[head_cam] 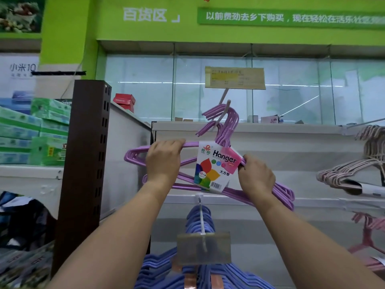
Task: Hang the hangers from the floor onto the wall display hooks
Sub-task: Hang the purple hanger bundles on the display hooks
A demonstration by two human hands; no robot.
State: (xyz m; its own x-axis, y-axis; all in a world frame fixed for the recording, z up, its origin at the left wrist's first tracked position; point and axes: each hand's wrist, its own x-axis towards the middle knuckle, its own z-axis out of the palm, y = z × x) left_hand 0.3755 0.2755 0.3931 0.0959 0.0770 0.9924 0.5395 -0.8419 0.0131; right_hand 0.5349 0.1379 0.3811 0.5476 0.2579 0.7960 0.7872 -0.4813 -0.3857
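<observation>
A person's left hand and right hand, fingers curled tight round the rods, hold a labelled bundle of purple hangers up at a white display hook, over which its hook ends sit. Blue hangers hang on the hook below, pink hangers to the right

Counting what's on show here: two hands, the left hand and right hand; one bundle of purple hangers with one printed label on it, pack too tight to count singly; a second purple bundle sits behind it; one batch of blue hangers lower down; two pink batches at the right, a pale upper batch and a deeper pink lower batch; two price tag holders, the yellowish tag and the clear tag; one brown slotted post; one red box.
</observation>
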